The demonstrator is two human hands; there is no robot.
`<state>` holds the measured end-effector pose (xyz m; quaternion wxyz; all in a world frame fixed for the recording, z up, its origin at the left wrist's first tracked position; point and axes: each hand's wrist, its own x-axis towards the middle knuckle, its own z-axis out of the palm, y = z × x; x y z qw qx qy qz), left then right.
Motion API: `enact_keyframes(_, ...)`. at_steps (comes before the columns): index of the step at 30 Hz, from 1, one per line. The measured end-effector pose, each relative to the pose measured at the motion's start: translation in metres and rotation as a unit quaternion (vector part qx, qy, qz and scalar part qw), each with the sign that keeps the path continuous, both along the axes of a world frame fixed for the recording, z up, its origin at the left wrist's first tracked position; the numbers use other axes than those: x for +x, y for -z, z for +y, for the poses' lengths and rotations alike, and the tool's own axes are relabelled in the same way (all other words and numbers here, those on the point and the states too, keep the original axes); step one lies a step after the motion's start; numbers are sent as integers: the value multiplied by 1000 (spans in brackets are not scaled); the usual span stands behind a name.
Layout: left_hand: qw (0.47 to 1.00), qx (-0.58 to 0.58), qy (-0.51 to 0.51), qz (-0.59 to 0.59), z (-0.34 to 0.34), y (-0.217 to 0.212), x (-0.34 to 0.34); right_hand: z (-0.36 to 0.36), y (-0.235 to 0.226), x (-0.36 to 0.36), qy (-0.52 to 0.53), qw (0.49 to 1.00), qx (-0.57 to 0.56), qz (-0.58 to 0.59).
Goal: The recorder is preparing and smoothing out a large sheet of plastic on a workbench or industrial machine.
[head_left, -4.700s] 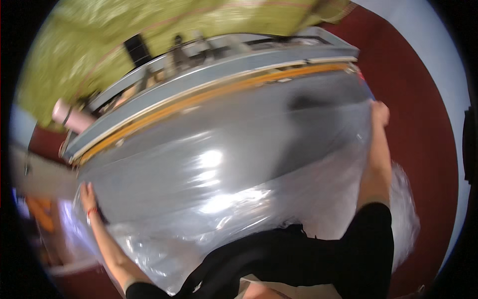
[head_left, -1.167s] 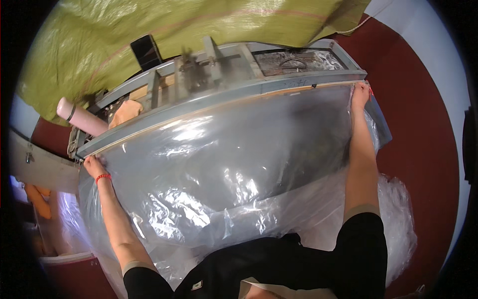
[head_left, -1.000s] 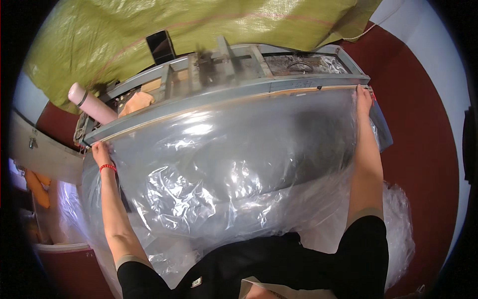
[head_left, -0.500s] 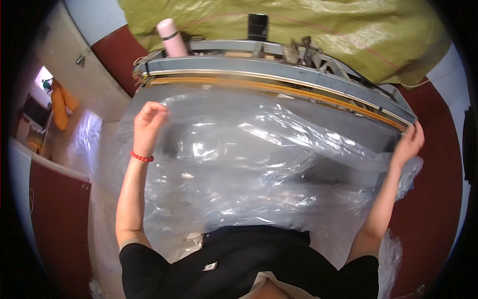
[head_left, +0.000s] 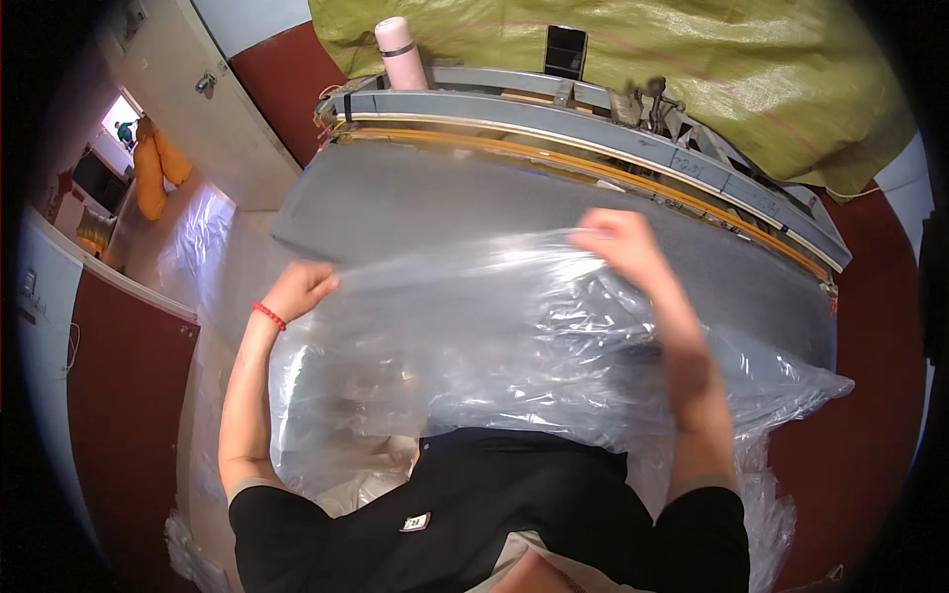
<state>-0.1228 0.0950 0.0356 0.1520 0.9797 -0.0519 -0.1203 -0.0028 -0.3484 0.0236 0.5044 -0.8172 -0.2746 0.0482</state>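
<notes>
A wide sheet of clear plastic film (head_left: 484, 346) lies in shiny folds over the near part of a grey work surface (head_left: 425, 193) and hangs down toward me. My left hand (head_left: 304, 289), with a red bead bracelet at the wrist, is closed on the film's upper edge. Further right, my right hand (head_left: 618, 242) also pinches that edge, slightly blurred by motion. Between the two hands the edge is drawn out almost straight, raised toward the right. Behind it the grey surface lies bare up to a long metal bar machine (head_left: 593, 133) with orange strips along its front.
A pink bottle (head_left: 400, 59) stands behind the bar at the left, and metal fittings (head_left: 654, 107) sit further right. Yellow-green woven sheeting (head_left: 712, 69) covers the back. At the left are an open door (head_left: 213, 99) and more film (head_left: 198, 237) on the floor.
My right hand has come left from the bar's right end to above the middle of the surface. My left hand has lowered. The film's edge has come away from the bar, toward me.
</notes>
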Motion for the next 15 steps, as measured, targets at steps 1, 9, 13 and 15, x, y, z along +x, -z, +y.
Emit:
enact_keyframes(1, 999, 38, -10, -11, 21, 25, -11, -47, 9, 4, 82, 996, 1, 27)
enact_keyframes(9, 991, 20, -117, 62, 164, 112, -19, -530, 65, -156, 695, 717, -32, -54)
enact_keyframes(13, 977, -57, -163, -129, 191, 23, 58, -612, 72, -223, 739, 664, 48, -104)
enact_keyframes(15, 892, 44, -158, -421, 181, -41, 91, -609, 72, -222, 746, 651, 68, -126)
